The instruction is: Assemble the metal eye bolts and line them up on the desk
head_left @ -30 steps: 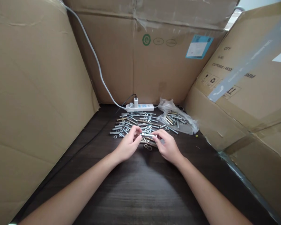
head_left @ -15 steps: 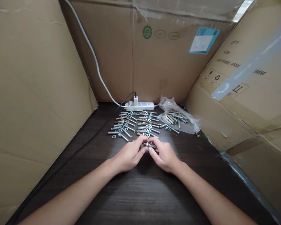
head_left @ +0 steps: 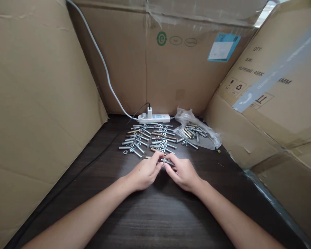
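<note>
Just in front of the rows of hardware, my left hand (head_left: pixel 145 173) and my right hand (head_left: pixel 183 173) meet with their fingertips close together. Between them is a metal bolt (head_left: pixel 168 162) with a nut (head_left: pixel 164 160) on its left end. My right thumb and fingers grip the shank, part of which they hide. The left thumb and fingers pinch around the nut end. Beyond the hands lie several silver and brass-coloured bolts (head_left: pixel 140 149), metal sleeves (head_left: pixel 124 148), and loose washers (head_left: pixel 125 152) and nuts, arranged in two rough columns on the dark table (head_left: pixel 160 218).
A white power strip (head_left: pixel 158 118) with a plugged-in adapter (head_left: pixel 149 111) stands at the back. To its right, a clear plastic bag (head_left: pixel 212 136) holds more bolts. Cardboard walls (head_left: pixel 124 62) enclose three sides. A black cable (head_left: pixel 93 159) runs along the left.
Both hands stay together at nearly the same spot. The nut end of the bolt has turned slightly between the fingertips. The whole view has shifted a little.
</note>
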